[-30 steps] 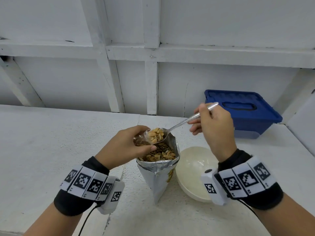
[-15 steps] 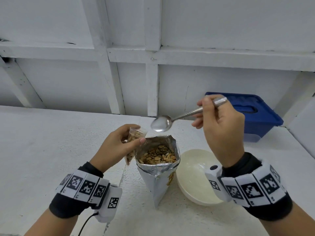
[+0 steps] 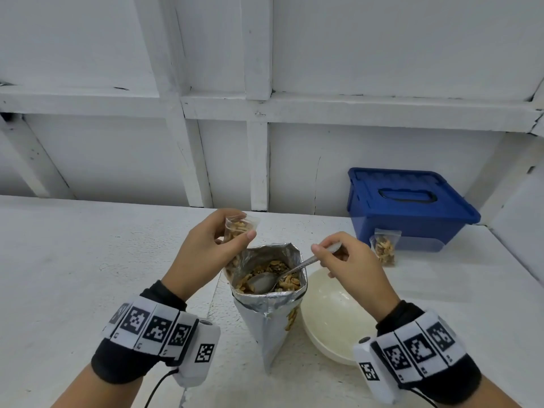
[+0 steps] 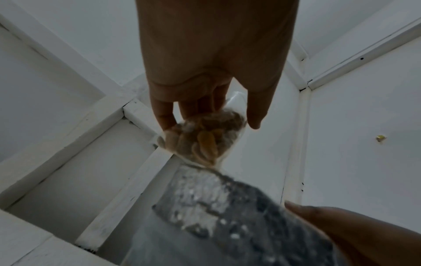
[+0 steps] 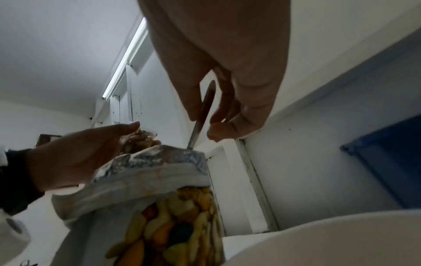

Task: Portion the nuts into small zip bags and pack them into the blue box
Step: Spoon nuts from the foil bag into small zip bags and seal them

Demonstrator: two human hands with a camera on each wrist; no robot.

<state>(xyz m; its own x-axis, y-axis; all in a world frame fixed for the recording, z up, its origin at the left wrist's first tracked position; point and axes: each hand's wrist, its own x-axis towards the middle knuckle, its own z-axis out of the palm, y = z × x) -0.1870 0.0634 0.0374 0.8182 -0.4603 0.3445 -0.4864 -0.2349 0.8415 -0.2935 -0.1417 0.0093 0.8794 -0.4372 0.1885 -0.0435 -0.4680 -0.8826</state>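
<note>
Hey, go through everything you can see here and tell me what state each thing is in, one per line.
Blue box: lid on, at the back right of the table.
Foil bag: upright, open, holds nuts.
Spoon: bowl down in the foil bag.
Right hand: grips the spoon handle.
Zip bag: open, partly filled.
Left hand: holds the zip bag beside the foil bag.
Second zip bag: filled, leaning on the box.
White bowl: empty.
</note>
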